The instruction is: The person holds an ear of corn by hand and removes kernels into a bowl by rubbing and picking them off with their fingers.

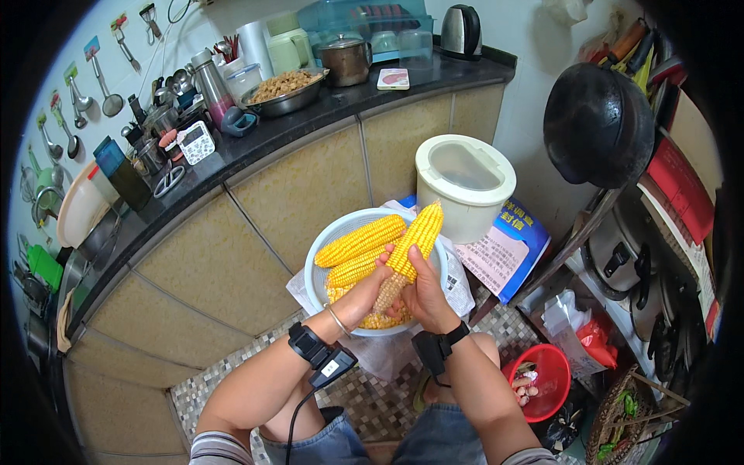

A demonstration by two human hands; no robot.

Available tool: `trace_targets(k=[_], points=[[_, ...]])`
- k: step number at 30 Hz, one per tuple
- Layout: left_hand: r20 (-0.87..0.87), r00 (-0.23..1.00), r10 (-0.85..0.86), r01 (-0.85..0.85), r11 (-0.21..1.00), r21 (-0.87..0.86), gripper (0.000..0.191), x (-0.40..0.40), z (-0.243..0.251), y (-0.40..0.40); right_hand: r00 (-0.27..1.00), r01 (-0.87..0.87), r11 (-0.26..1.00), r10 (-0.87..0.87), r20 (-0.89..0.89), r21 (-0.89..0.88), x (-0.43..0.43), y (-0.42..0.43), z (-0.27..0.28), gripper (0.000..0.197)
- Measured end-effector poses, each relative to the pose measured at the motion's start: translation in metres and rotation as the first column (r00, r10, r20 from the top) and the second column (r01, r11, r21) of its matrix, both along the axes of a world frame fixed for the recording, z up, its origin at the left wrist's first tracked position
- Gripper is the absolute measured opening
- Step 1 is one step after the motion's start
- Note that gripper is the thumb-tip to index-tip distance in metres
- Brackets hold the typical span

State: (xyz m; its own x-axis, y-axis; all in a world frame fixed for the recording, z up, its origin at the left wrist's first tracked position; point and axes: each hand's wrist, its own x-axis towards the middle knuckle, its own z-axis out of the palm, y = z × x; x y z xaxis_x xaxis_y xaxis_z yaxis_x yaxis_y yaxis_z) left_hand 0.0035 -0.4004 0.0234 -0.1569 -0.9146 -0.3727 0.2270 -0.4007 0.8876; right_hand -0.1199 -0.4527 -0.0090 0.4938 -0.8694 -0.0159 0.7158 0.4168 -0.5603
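Both my hands grip one yellow corn cob (415, 238), held at a tilt over a pale blue plastic basin (310, 280). Its lower end is stripped of kernels, while the upper part still carries full rows. My left hand (363, 293) wraps the bare lower end from the left. On the right, my right hand (427, 290) holds the cob with its thumb lying on the kernels. Two whole corn cobs, an upper one (360, 239) and a lower one (356, 268), rest inside the basin. Loose corn kernels (383, 321) lie beneath my hands.
A white lidded bucket (465, 186) stands just beyond the basin on printed sheets. To the right, a red bucket (543, 378) holds scraps, near a woven basket (616, 412). A black wok (598, 125) hangs above. The dark countertop (325, 125) curves along the far side.
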Motion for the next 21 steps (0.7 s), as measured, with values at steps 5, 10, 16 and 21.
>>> trace_targets(k=[5,10,16,21], points=[[0.100,0.994,-0.034,0.038,0.999,-0.039,0.040,0.003,-0.006,-0.003,1.000,0.014,1.000,-0.014,-0.019,-0.016,0.000,0.001,-0.002,0.030],[0.108,0.994,0.021,-0.015,0.998,-0.058,0.052,-0.008,0.005,0.001,0.999,0.019,0.999,-0.020,-0.033,-0.033,-0.001,-0.003,-0.006,0.032],[0.041,0.999,0.000,0.002,0.999,-0.037,0.044,-0.005,-0.009,-0.001,0.999,0.042,0.999,-0.042,0.010,0.015,0.006,0.001,-0.003,0.046],[-0.120,0.992,-0.025,0.027,1.000,0.015,0.042,-0.010,-0.003,0.002,0.995,-0.099,0.986,0.097,0.020,0.133,-0.002,-0.001,-0.007,0.045]])
